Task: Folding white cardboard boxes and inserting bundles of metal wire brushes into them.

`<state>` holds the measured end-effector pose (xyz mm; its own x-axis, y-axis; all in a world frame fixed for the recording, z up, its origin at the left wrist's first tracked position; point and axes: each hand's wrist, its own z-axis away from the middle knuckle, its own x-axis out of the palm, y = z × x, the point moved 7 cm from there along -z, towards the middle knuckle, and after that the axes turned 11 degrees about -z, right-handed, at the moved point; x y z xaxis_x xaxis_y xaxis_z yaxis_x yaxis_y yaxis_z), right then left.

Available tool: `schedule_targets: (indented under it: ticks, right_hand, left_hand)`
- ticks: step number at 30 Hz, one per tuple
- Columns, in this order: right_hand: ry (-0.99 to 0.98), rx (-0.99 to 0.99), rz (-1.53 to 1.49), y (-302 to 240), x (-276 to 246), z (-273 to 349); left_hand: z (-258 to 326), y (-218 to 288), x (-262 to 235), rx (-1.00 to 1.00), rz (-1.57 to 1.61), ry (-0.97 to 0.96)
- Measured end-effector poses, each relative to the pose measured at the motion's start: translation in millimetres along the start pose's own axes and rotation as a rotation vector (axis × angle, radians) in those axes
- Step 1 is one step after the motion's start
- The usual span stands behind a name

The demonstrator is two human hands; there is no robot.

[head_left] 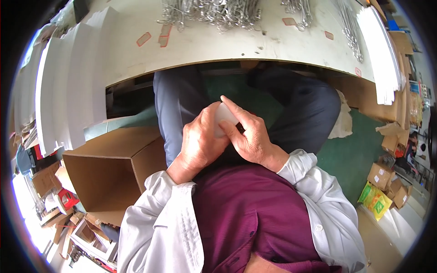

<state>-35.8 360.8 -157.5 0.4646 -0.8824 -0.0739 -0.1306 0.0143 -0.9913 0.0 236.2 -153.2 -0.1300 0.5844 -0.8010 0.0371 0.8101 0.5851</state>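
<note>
Over my lap, in front of the table edge, my two hands come together around a small white piece with rounded edges [225,116]. My left hand [199,135] wraps it from the left side, and its fingers are mostly hidden behind it. With thumb and fingers my right hand [248,135] grips it from the right. What kind of thing the white piece is, I cannot make out. Beyond the hands, a pile of thin metal wire pieces with looped ends [218,12] lies on the white table [200,48].
Folded white sheets [75,77] stand at the table's left end, and a white stack [378,54] at its right. An open cardboard box [109,173] sits on the floor at my left. Smaller boxes [381,175] and a yellow-green bag [376,200] are at the far right.
</note>
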Motion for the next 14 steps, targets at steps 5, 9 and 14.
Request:
schedule_targets:
  ticks: [5, 9, 14]
  right_hand:
    - [0.009, 0.07, -0.028, 5.9, -7.6, -5.4]
    - [0.044, 0.135, -0.134, 3.4, -16.2, -10.2]
    - [-0.026, 0.114, -0.314, 3.7, -16.3, -34.4]
  left_hand:
    - [1.1, 0.9, 5.4, 0.061, -0.025, 0.094]
    - [-0.5, -2.2, -24.6, -0.038, 0.106, -0.056]
    - [28.8, -42.2, -61.4, -0.345, 0.333, -0.507]
